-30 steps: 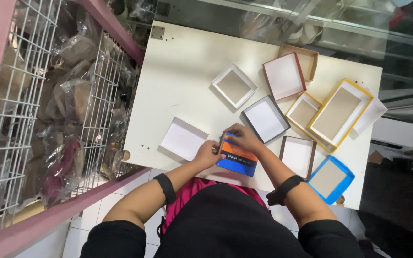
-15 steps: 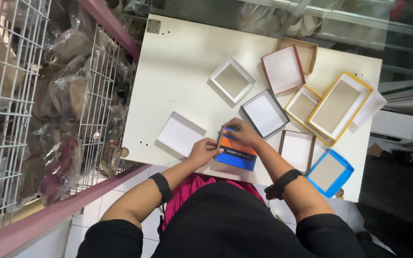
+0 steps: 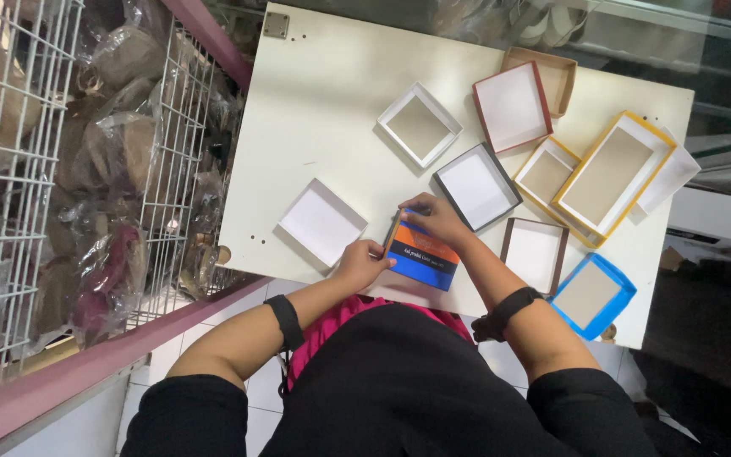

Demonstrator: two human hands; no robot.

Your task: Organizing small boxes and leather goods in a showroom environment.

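Two hands on one box | box [image 3: 422, 256]: flat, orange-and-blue lid | left hand [image 3: 360, 262] pinches near edge | right hand [image 3: 435, 220] grips far edge | white worktop [image 3: 332, 110]

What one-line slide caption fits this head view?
Both hands, left hand and right hand, hold an orange-and-blue box among open box trays on a white table.

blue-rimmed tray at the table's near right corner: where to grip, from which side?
Grip the blue tray by pinching its raised rim at the corner nearest the table edge, coming from above on the person's right. It lies flat, open side up, clear of the brown-rimmed tray; the walls look thin, so probably pinch inside and out.
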